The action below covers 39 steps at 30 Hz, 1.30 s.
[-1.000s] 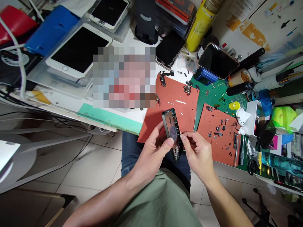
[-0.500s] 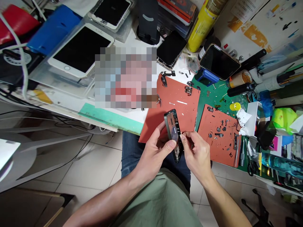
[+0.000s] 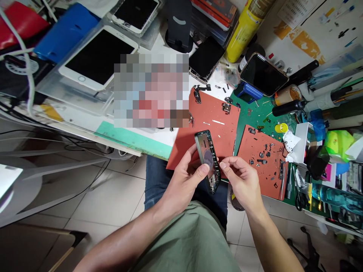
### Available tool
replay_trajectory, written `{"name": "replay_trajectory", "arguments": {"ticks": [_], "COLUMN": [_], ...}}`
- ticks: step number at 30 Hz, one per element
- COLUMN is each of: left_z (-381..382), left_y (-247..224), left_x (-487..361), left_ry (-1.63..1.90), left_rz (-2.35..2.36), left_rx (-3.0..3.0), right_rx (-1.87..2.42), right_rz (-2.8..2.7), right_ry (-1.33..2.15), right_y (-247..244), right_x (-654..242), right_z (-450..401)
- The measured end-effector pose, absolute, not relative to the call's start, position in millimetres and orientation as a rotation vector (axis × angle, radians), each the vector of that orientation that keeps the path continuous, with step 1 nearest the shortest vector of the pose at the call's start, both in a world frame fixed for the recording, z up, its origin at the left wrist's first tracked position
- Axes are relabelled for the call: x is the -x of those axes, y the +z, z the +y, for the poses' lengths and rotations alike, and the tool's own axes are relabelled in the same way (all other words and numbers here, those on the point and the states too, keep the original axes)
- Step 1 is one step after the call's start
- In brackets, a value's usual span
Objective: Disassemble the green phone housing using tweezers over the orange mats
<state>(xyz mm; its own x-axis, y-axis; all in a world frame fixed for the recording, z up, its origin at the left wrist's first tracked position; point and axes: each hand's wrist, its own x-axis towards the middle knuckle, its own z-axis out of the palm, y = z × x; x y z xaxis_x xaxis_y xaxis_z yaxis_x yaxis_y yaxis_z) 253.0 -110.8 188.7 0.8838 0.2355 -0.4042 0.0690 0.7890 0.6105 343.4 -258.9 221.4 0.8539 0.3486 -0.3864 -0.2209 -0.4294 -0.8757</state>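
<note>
An opened phone housing [image 3: 209,149], dark-framed with its inside showing, is tilted up over my lap at the bench's edge. My left hand [image 3: 187,175] grips it by the long left side, thumb pressed on the inner face and fingers behind. Close to the housing's right edge is my right hand [image 3: 239,179], its thumb and index finger pinched together. Whatever that pinch holds is too small to make out. Behind the housing lies a red-brown mat [image 3: 210,109] bearing small metal phone parts [image 3: 226,107].
A second red-brown mat [image 3: 261,177] at the right carries several tiny parts. Further back stand a phone on a blue holder [image 3: 263,75], a yellow can [image 3: 244,34] and a dark phone screen [image 3: 206,58]. A white phone [image 3: 99,56] lies left; scissors [image 3: 301,198] lie right.
My right hand has moved slightly right, away from the housing's edge. The housing has turned a little, showing more of its inner face. My left hand keeps its hold.
</note>
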Motion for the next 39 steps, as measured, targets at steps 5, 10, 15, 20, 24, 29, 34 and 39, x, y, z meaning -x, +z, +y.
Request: {"name": "replay_trajectory", "arguments": {"ticks": [5, 10, 15, 20, 24, 29, 34, 39], "left_z": [-110.0, -110.4, -110.1, -109.4, -109.5, -108.6, -107.8, -108.4], "left_y": [190.9, 187.4, 186.1, 187.2, 188.9, 192.1, 193.0, 191.5], "left_x": [-254.8, -253.8, -253.2, -253.5, -254.2, -255.0, -255.1, -255.2], "left_ry": [0.090, 0.089, 0.092, 0.076, 0.081, 0.084, 0.083, 0.106], "left_rz": [0.485, 0.479, 0.464, 0.488, 0.498, 0.516, 0.512, 0.508], "left_rx": [-0.644, -0.638, -0.623, -0.640, -0.652, -0.654, -0.628, -0.629], "right_rx": [1.973, 2.040, 2.083, 2.120, 2.154, 2.184, 2.187, 2.170], "right_rz": [-0.186, -0.282, -0.327, -0.372, -0.431, -0.496, -0.485, -0.442], "right_ry": [0.657, 0.653, 0.644, 0.631, 0.622, 0.645, 0.691, 0.704], "right_y": [226.7, 231.2, 233.3, 232.1, 230.0, 228.9, 229.5, 228.7], "right_x": [-350.6, -356.0, -358.3, -360.0, -360.9, -361.0, -360.6, -360.2], "right_z": [-262.3, -261.4, -261.9, -262.3, -263.4, -263.3, -262.0, -261.7]}}
